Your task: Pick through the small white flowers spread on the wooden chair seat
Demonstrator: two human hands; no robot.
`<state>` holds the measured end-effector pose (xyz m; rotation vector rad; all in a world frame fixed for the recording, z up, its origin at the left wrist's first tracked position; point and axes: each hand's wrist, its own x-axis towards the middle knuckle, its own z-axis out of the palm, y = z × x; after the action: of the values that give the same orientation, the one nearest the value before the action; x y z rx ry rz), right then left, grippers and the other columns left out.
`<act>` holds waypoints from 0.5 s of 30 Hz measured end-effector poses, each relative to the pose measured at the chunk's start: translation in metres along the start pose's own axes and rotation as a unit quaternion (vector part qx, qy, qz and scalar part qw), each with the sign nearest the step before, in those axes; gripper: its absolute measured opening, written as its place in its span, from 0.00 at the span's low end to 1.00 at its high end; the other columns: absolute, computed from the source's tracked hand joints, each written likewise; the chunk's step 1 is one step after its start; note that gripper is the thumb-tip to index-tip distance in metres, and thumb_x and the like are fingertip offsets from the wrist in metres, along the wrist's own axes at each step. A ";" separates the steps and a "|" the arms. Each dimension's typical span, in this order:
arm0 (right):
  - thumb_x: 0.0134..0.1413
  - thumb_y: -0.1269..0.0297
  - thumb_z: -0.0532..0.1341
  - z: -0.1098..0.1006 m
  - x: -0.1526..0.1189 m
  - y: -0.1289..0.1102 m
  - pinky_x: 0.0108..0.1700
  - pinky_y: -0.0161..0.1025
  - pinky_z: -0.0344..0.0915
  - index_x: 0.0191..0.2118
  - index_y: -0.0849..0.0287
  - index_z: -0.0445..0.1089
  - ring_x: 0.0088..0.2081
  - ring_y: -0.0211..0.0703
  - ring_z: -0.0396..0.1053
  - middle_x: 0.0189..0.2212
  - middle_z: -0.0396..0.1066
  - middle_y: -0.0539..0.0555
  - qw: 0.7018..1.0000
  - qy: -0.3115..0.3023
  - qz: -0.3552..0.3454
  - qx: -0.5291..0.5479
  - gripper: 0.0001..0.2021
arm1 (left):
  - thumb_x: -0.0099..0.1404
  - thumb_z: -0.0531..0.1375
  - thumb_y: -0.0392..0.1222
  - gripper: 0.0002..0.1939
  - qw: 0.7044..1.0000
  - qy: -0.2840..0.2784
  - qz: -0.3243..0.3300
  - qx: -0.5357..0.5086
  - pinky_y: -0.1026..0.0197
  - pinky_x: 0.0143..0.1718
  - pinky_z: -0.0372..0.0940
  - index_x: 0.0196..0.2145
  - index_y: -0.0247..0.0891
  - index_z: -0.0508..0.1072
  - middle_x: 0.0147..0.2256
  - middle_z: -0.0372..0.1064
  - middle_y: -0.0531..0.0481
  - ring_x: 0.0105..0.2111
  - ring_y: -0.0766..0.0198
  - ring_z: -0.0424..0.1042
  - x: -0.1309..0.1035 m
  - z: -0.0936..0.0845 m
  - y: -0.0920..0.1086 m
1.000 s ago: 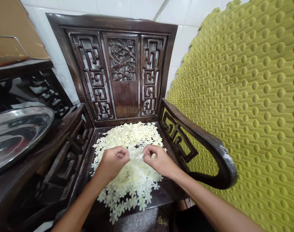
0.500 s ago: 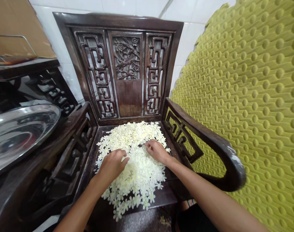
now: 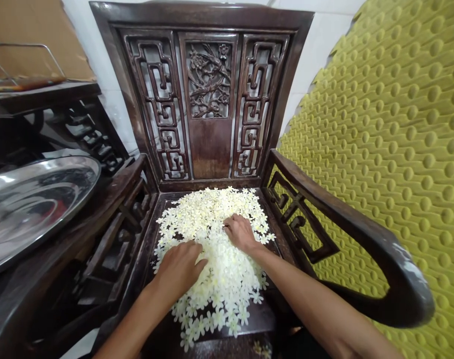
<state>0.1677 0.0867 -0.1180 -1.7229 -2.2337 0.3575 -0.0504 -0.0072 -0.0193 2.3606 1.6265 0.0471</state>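
Small white and pale yellow flowers [image 3: 227, 279] lie in a thick spread over the seat of a dark carved wooden chair [image 3: 212, 154]. At the left side of the heap is my left hand [image 3: 182, 264], its thumb apart from the fingers and nothing seen in it. My right hand [image 3: 239, 230] rests at the middle right of the flowers, with its fingers curled down against them. Whatever lies under those fingertips is hidden.
A shiny round metal tray [image 3: 88, 174] is at the left beside the chair's armrest. Behind it are a dark wooden ledge [image 3: 43, 94] and brown cardboard [image 3: 36, 30]. A yellow-green bumpy mat [image 3: 391, 124] stands at the right.
The view has shifted, so the chair appears larger and further right. My left hand sits slightly lower and further right in the picture. My right hand stays among the flowers.
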 end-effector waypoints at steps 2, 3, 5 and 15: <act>0.64 0.67 0.58 0.000 -0.002 0.000 0.50 0.44 0.56 0.41 0.57 0.75 0.45 0.51 0.67 0.41 0.70 0.58 1.000 0.002 0.000 0.003 0.08 | 0.69 0.55 0.43 0.13 1.000 0.002 0.004 0.000 0.51 0.45 0.64 0.45 0.36 0.75 0.43 0.76 0.39 0.47 0.45 0.74 0.002 0.002 0.002; 0.64 0.68 0.58 -0.001 -0.002 0.000 0.50 0.44 0.56 0.39 0.57 0.75 0.45 0.50 0.68 0.40 0.70 0.58 1.000 0.002 0.001 0.005 0.08 | 0.70 0.54 0.44 0.13 1.000 0.003 0.006 0.000 0.51 0.45 0.64 0.45 0.36 0.75 0.43 0.76 0.39 0.47 0.45 0.74 0.003 0.003 0.003; 0.64 0.68 0.58 -0.001 -0.003 -0.001 0.50 0.44 0.56 0.38 0.57 0.75 0.44 0.49 0.68 0.39 0.71 0.57 1.000 0.006 0.005 0.012 0.07 | 0.70 0.54 0.44 0.13 1.000 0.002 0.006 -0.001 0.50 0.45 0.64 0.45 0.36 0.75 0.43 0.76 0.39 0.47 0.45 0.74 0.005 0.005 0.004; 0.59 0.73 0.56 -0.002 0.004 -0.008 0.44 0.44 0.59 0.30 0.59 0.73 0.36 0.47 0.69 0.31 0.71 0.55 0.997 0.037 0.047 0.056 0.10 | 0.69 0.55 0.43 0.13 1.000 0.014 0.015 0.001 0.49 0.44 0.66 0.43 0.37 0.76 0.43 0.76 0.39 0.45 0.45 0.75 0.011 0.009 0.006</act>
<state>0.1598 0.0887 -0.1130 -1.7567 -2.0441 0.4248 -0.0397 -0.0011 -0.0284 2.3965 1.6055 0.0843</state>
